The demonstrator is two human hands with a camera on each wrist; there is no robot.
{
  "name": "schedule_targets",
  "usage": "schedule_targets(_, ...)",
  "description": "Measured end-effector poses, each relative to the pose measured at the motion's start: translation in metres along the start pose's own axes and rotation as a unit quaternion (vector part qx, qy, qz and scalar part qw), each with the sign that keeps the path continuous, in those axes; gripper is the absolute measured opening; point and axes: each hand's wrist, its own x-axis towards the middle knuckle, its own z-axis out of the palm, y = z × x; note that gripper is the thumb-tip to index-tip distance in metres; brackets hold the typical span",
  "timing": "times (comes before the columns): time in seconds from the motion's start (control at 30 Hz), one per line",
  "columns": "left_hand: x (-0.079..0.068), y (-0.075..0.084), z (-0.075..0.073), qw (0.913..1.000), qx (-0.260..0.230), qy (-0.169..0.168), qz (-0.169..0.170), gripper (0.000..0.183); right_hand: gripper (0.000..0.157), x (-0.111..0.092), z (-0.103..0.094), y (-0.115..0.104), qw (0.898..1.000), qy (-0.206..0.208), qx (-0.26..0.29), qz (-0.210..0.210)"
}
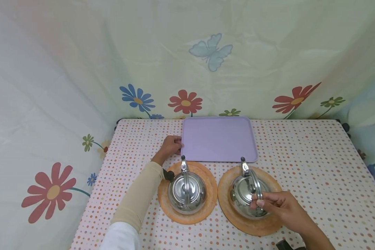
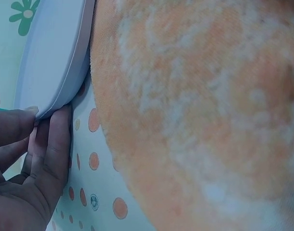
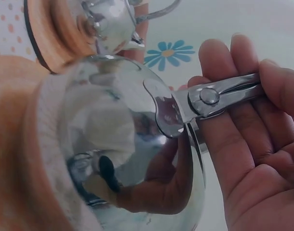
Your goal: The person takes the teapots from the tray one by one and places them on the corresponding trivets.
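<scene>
My left hand (image 1: 172,145) pinches the left edge of a lilac tray (image 1: 218,139) at the back of the table, thumb above the rim and fingers beneath in the left wrist view. My right hand (image 1: 279,206) holds the raised handle (image 1: 257,184) of the right steel teapot (image 1: 245,205), fingers behind the metal and thumb in front in the right wrist view. That teapot sits on a round bread-patterned mat (image 1: 253,229), its spout towards the tray. A second steel teapot (image 1: 195,198), handle also up, stands on a like mat (image 1: 187,218) beside my left forearm.
A dotted cloth (image 1: 315,163) covers the table. Behind it hangs a flowered curtain (image 1: 253,76), which also runs down the left and right sides. Both mats lie close to the tray's front edge.
</scene>
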Motion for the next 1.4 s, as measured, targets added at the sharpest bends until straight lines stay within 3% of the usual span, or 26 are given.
schedule_targets(0.17,0.001,0.001,-0.002,1.0000,-0.006,-0.001,0.004,0.044,0.029,-0.007,0.004,0.007,0.999,-0.011,0.027,-0.040)
schedule_targets(0.5,0.003,-0.002,0.000,1.0000,0.003,-0.001,0.000,0.044,0.033,-0.019,0.008,0.015,0.996,-0.005,0.064,-0.056)
schedule_targets(0.73,0.003,-0.002,0.001,1.0000,-0.001,0.000,-0.002,0.043,0.029,-0.029,0.011,0.020,0.997,0.018,0.047,-0.055)
schedule_targets(0.97,0.002,-0.002,-0.001,0.9999,-0.013,-0.001,0.002,0.044,0.038,-0.029,0.015,0.028,0.991,0.029,0.068,-0.108)
schedule_targets(1.4,0.003,-0.003,-0.001,0.9995,-0.031,-0.006,0.004,0.043,0.033,-0.032,0.019,0.024,0.993,0.059,0.069,-0.071)
